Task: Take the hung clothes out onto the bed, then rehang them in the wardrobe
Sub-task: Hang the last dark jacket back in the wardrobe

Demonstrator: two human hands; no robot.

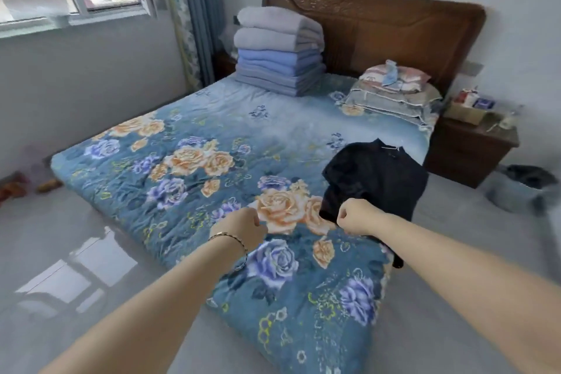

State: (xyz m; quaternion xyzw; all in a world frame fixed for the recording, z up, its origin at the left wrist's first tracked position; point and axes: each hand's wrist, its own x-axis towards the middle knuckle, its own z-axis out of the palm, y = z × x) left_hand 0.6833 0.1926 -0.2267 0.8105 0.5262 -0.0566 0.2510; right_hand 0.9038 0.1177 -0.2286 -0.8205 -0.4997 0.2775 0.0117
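left hand [243, 226]: arm stretched forward, palm down, fingers curled into a fist
right hand [353, 218]: arm stretched forward, fingers curled into a fist

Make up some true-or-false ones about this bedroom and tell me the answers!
1. A dark garment lies on the bed. True.
2. The folded blankets are stacked on the floor. False: they sit on the bed, by the headboard.
3. The left hand has a bracelet at its wrist. True.
4. The pillows sit on top of the blankets. False: they lie beside them on the bed.
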